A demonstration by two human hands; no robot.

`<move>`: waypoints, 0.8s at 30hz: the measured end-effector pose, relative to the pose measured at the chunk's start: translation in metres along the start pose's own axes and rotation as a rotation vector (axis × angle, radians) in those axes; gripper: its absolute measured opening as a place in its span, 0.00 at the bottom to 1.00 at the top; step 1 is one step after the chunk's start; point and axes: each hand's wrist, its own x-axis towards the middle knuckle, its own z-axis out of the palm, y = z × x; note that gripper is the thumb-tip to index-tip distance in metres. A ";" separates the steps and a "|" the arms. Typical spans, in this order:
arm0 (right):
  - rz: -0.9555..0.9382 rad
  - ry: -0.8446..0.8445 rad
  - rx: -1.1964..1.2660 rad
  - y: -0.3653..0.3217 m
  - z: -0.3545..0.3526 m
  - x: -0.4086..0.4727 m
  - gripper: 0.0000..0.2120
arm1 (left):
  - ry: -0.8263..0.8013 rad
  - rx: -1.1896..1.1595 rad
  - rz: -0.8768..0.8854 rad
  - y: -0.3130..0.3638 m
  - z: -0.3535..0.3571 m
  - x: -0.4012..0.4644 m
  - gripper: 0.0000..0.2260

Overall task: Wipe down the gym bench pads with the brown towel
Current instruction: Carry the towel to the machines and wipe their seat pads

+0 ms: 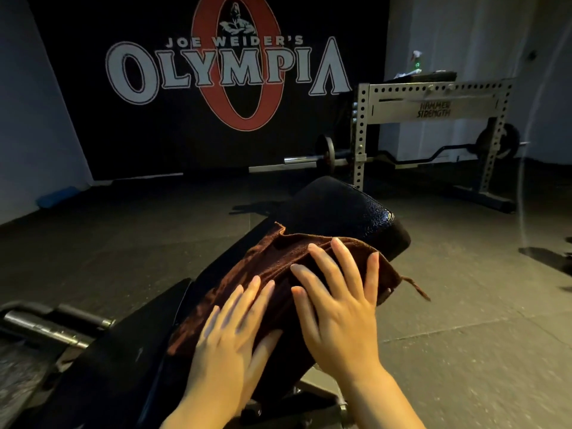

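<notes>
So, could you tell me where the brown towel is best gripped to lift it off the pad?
Probably the brown towel at its far-left corner, pinched from above: it sticks up off the bench pad, clear of both flat hands.

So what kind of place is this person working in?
Almost certainly a gym: a padded bench under the brown towel, a Hammer Strength rack with a loaded barbell, and an Olympia bodybuilding banner.
</notes>
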 end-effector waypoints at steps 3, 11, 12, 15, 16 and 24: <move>-0.092 -0.030 -0.017 0.020 -0.009 0.012 0.17 | 0.054 0.088 -0.005 0.023 -0.009 0.017 0.27; -0.133 0.035 0.036 0.054 -0.016 0.039 0.17 | -0.025 0.081 0.053 0.057 -0.020 0.053 0.29; -0.106 0.064 0.055 0.058 -0.017 0.042 0.17 | -0.017 0.077 0.062 0.063 -0.021 0.057 0.29; -0.032 0.122 0.138 0.067 -0.015 0.046 0.17 | 0.003 0.082 0.088 0.083 -0.028 0.070 0.29; 0.000 0.131 0.178 0.069 -0.014 0.047 0.17 | 0.011 0.086 0.099 0.091 -0.029 0.076 0.30; 0.405 0.268 0.806 0.090 -0.033 0.058 0.18 | 0.087 0.030 0.296 0.141 -0.038 0.130 0.30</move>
